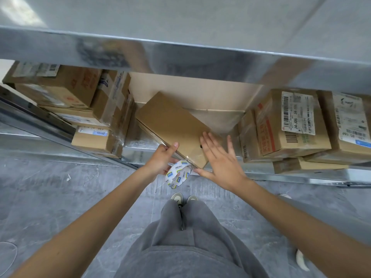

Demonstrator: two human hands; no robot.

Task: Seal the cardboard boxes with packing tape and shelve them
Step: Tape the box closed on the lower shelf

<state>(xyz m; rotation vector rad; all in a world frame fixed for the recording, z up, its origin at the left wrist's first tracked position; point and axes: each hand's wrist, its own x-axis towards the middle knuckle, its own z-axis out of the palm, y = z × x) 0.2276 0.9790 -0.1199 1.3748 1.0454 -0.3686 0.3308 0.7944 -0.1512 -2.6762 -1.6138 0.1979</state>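
A plain brown cardboard box lies tilted on the metal shelf, its near corner jutting over the shelf's front edge. My right hand lies flat with straight, spread fingers on the box's near right end. My left hand holds a roll of clear packing tape with a white, blue-marked core at the box's near left edge, its thumb on the box edge. A shiny strip of tape runs over the box's near corner.
Stacked labelled cartons fill the shelf to the left, and more cartons stand to the right. An upper shelf beam crosses overhead. A pale board backs the gap behind the box. Grey concrete floor lies below.
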